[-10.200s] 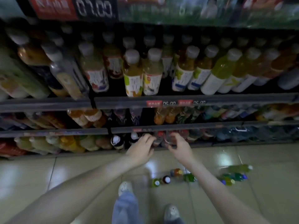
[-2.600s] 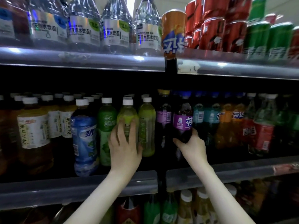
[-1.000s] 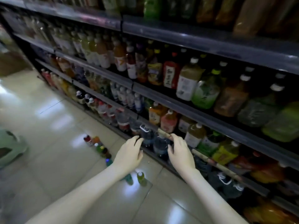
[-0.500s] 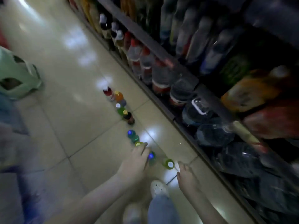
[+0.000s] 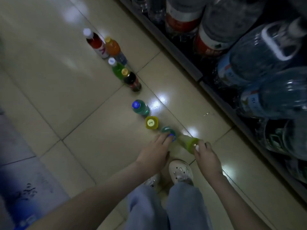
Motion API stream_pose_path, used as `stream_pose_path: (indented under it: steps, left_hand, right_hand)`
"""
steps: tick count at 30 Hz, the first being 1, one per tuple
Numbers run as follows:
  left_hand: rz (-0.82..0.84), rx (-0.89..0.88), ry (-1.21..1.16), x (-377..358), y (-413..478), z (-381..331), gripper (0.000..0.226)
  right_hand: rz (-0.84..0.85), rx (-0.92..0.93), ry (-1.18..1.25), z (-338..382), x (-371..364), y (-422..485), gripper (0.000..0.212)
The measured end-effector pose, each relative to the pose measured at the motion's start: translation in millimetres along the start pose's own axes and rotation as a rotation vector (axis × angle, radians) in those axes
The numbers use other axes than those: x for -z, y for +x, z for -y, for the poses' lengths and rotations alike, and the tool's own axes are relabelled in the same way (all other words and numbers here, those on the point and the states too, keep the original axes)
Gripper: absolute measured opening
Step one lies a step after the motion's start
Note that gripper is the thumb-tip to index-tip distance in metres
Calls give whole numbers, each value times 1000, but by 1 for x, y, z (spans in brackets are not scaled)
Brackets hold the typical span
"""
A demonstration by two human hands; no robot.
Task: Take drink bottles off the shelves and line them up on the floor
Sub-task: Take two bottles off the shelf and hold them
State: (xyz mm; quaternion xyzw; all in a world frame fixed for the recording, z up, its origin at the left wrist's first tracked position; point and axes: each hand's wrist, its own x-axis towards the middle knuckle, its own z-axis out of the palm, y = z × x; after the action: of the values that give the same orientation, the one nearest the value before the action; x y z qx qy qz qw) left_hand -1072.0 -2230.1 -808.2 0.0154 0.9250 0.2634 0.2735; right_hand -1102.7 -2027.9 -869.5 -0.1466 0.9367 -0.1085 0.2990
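Several drink bottles stand in a diagonal line on the tiled floor, from a red bottle (image 5: pixel 93 41) at the far end past a blue-capped bottle (image 5: pixel 140 107) and a yellow-capped bottle (image 5: pixel 151 123) toward my feet. My left hand (image 5: pixel 153 152) reaches to the teal bottle (image 5: pixel 167 130) standing after them. Its fingertips close round that bottle's blue cap. My right hand (image 5: pixel 206 157) grips the cap end of a pale green bottle (image 5: pixel 186 141), which leans at the near end of the line.
The bottom shelf (image 5: pixel 191 70) runs along the right, packed with large water jugs (image 5: pixel 259 55) and big bottles with red labels. My white shoes (image 5: pixel 180 171) stand just behind the line's near end. A blue object (image 5: pixel 18 188) lies at the lower left.
I have crouched lower and closer to the floor. My right hand, empty half a second ago, now grips the pale green bottle, which leans. My left hand stays at the teal bottle's cap.
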Motion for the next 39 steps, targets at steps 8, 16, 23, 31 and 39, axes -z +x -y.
stream_pose_path:
  steps: [8,16,23,31,39]
  left_hand:
    - [218,-102,-76,173,-72,-140,88]
    - [49,-305,-284,381,-163,-338,62]
    - [94,-564,-285,461,-216,-501,38]
    - [-36,-769,-138,480,-256,-644,22]
    - [-86,-888,-218,481,-266,-736,35]
  right_hand:
    - [-238,-55,479,96,281,-168,24]
    - [-500,6,961,118,510,-316,42]
    - [-496,91,1220,78,602,-414,46]
    - [-649,256,1191,8,665,-512,87]
    - [-1027,139,879,-31,703,-563,55]
